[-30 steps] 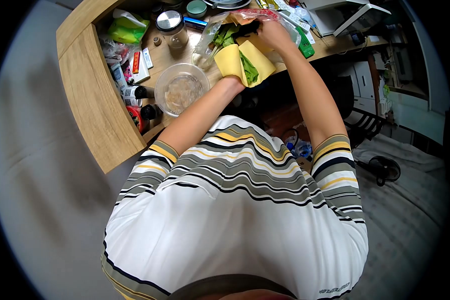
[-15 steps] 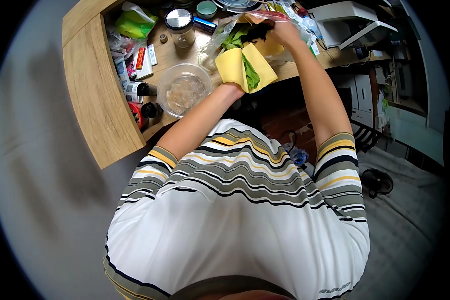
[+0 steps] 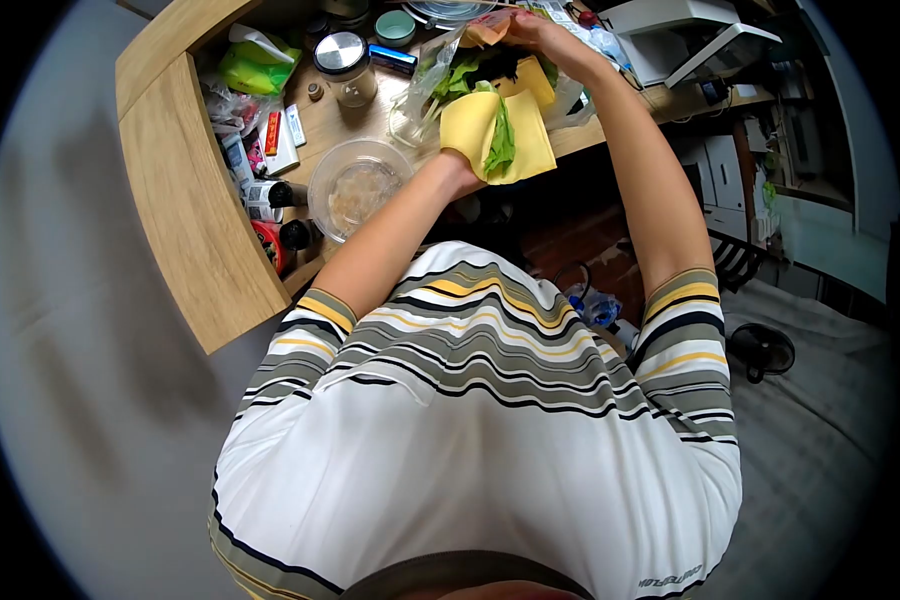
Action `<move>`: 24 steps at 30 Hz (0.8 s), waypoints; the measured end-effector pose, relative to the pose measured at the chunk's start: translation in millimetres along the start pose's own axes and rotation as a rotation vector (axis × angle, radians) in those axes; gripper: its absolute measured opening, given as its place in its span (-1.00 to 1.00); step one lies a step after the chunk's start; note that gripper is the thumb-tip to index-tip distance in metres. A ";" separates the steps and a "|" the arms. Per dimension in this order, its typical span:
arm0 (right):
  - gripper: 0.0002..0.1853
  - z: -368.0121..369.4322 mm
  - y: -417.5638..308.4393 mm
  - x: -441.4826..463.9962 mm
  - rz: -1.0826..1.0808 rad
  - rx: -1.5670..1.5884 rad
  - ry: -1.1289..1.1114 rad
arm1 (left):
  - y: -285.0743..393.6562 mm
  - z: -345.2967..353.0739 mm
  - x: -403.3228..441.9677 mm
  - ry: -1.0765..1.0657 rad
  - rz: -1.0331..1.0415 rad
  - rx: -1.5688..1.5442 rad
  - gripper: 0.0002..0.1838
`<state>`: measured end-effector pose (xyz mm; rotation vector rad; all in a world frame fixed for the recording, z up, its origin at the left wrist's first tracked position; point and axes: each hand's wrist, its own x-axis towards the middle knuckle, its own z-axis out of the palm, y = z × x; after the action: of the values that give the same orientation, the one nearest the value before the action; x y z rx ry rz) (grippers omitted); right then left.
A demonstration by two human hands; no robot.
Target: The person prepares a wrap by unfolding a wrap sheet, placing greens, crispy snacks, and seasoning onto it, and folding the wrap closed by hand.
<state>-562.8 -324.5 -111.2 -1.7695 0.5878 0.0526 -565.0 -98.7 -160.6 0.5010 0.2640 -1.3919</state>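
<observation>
A soft yellow sheet (image 3: 530, 140), folded over at its left side, lies across my left hand (image 3: 462, 176), which holds it up from below; its fingers are hidden. A green leaf (image 3: 501, 142) sits in the fold. Just beyond, a clear plastic bag (image 3: 432, 68) surrounds more green leaves (image 3: 457, 80), a dark clump (image 3: 495, 66) and another yellow piece (image 3: 536, 82). My right hand (image 3: 542, 38) reaches over the far side of the bag, beside an orange-pink piece (image 3: 484, 32). Its fingertips are too unclear to show whether they grip anything.
A clear round tub (image 3: 322, 200) stands left of my left forearm, near the desk edge. Behind it are a silver-lidded jar (image 3: 350, 80), a blue box (image 3: 393, 58) and a green bowl (image 3: 395, 28). A raised wooden ledge (image 3: 185, 200) borders the left side.
My right hand has moved up and left, away from the dark clump toward the orange-pink piece. The yellow sheet has turned slightly in my left hand, and the view has shifted a little.
</observation>
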 end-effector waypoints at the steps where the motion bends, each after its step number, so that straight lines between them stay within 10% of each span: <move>1: -0.50 0.6 10.7 4.1 -0.001 -0.001 0.005 | 1.6 4.2 -2.8 0.002 0.020 -0.003 -0.70; 5: -0.41 27.9 16.9 -32.8 -0.166 -0.077 0.108 | 3.4 -23.7 16.1 -0.052 -0.025 0.044 -0.72; 14: -0.52 75.4 42.7 -122.7 0.395 -0.027 0.440 | 8.6 -41.0 43.5 -0.008 -0.186 0.164 -0.62; 24: -0.56 119.2 63.5 -140.7 0.291 1.084 0.421 | 23.2 -13.8 9.4 0.014 0.158 0.563 -0.70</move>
<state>-679.7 -174.7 -155.3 -0.6266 0.9409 -0.3816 -539.2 -97.9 -172.8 0.9737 -0.1641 -1.3005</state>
